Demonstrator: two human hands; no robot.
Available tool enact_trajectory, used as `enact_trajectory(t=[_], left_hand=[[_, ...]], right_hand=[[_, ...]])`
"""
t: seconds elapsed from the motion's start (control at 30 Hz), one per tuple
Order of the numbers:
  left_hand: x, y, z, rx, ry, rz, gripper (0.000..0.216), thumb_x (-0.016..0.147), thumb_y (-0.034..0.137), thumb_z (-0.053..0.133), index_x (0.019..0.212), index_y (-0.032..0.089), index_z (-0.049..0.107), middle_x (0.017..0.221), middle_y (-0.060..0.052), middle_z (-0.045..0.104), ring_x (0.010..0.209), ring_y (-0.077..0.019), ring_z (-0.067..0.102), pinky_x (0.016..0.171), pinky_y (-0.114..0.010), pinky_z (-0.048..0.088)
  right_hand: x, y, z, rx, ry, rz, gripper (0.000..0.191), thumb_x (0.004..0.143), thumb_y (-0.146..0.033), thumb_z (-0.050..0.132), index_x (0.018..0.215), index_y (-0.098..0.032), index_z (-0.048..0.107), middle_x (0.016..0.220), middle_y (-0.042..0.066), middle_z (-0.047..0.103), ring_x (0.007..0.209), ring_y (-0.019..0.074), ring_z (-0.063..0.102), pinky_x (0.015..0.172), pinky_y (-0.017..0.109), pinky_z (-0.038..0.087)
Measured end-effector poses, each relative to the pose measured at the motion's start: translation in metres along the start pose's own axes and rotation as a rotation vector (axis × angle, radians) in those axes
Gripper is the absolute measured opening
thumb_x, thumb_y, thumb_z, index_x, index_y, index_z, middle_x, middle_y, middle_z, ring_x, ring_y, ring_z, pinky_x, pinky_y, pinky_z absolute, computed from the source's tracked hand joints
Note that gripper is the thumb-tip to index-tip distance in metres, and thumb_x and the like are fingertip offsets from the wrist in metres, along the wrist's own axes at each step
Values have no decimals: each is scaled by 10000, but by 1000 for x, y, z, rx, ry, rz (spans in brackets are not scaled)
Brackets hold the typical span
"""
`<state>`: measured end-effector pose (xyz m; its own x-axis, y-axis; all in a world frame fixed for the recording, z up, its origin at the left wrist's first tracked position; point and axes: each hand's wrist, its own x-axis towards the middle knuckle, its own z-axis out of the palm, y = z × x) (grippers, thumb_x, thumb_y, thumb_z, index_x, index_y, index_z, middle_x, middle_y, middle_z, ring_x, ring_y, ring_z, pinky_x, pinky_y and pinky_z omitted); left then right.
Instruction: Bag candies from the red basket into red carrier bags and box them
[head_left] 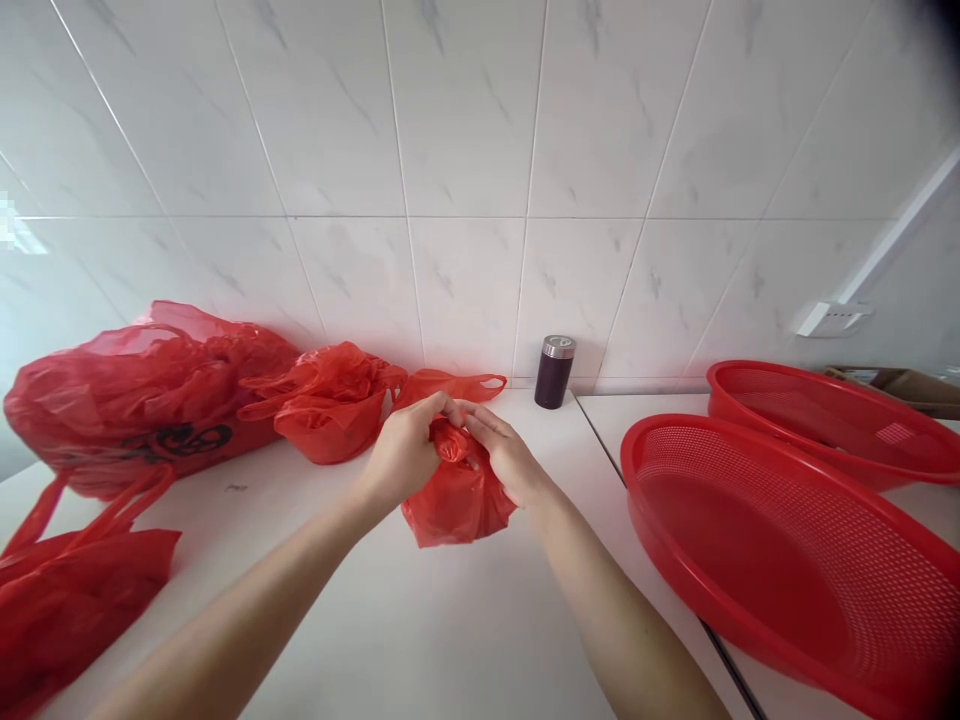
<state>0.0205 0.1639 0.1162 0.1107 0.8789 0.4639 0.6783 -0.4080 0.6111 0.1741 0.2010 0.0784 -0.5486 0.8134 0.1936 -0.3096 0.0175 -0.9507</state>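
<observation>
In the middle of the white table (442, 620), a red plastic bag (461, 505) is gathered up between both my hands. My left hand (411, 445) grips its bunched top from the left, fingers curled and pressed close. From the other side my right hand (504, 455) pinches the same gathered plastic, its fingertips nearly meeting those of the left. A twisted roll of plastic shows between the hands. The bag's lower part hangs or rests near the tabletop; I cannot tell which. What the bag contains is hidden.
At the left are a large red bag (150, 400), a smaller red bag (330, 405) and another red bag (82, 600). A dark tumbler (553, 375) stands by the tiled wall. Two red mesh baskets (675, 430) (825, 375) occupy the right, near a cardboard box (900, 390).
</observation>
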Motion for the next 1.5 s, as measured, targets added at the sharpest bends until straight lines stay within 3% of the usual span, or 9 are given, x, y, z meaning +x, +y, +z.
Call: enact_trajectory(t=[0.13,0.27,0.43,0.57,0.7,0.87,1.0,1.1,1.5], left_hand=[[-11,-2,8,-15,69,38,326,750,81,472,989,225,639,1043,-49,672,884,-192,629,730,-295,497],[-28,2,9,-89,-35,-97,312,851,230,486,1093,255,682,1007,-46,712,877,-215,647,779,-325,509],[-65,-16,2,-222,-79,-327,372,908,432,456,1155,259,674,992,-32,727,885,-232,644,818,-339,499],[-113,-58,-5,-252,48,-550,445,874,555,458,1004,212,710,894,-60,737,816,-259,662,799,-380,503],[-141,-73,6,-265,192,-680,417,867,574,465,945,221,673,975,-74,733,994,-289,649,942,-410,435],[-128,-58,38,-251,374,-650,427,918,559,344,968,228,609,1113,-73,667,1080,-250,589,909,-359,449],[-117,-64,60,-77,354,-680,373,939,530,271,880,257,518,850,-15,666,778,-198,620,671,-285,468],[-114,-74,69,65,275,-697,329,949,484,250,858,275,488,648,25,617,573,-184,565,559,-267,399],[-99,-109,62,274,255,-655,197,929,272,330,903,279,525,698,10,645,545,-164,508,561,-258,299]], right_hand=[[-8,-3,-9,62,-129,151,190,818,-369,618,898,-198,645,843,23,659,766,157,618,742,289,485],[-15,-3,-8,-137,69,13,174,824,-376,610,828,-204,588,838,1,643,815,142,626,793,296,487],[-27,6,-14,-224,109,-41,243,881,-454,499,840,-217,539,779,3,630,757,152,638,693,298,523],[-30,29,-51,-229,392,35,239,833,-452,533,807,-217,505,667,-24,566,676,154,641,659,289,530],[-25,54,-67,-270,478,81,212,854,-435,467,836,-224,488,698,-11,594,685,161,650,630,280,529],[-23,74,-36,-415,446,80,300,893,-476,370,982,-228,513,958,53,657,847,193,654,676,304,519],[-31,91,-5,-751,389,53,390,943,-492,288,1101,-239,540,997,69,669,925,225,630,777,332,464],[-32,106,8,-1023,365,76,454,960,-498,246,1125,-215,559,909,99,686,862,262,641,733,333,431],[-3,118,-13,-1097,448,173,555,967,-508,163,1115,-222,615,856,122,697,787,286,650,646,332,389]])
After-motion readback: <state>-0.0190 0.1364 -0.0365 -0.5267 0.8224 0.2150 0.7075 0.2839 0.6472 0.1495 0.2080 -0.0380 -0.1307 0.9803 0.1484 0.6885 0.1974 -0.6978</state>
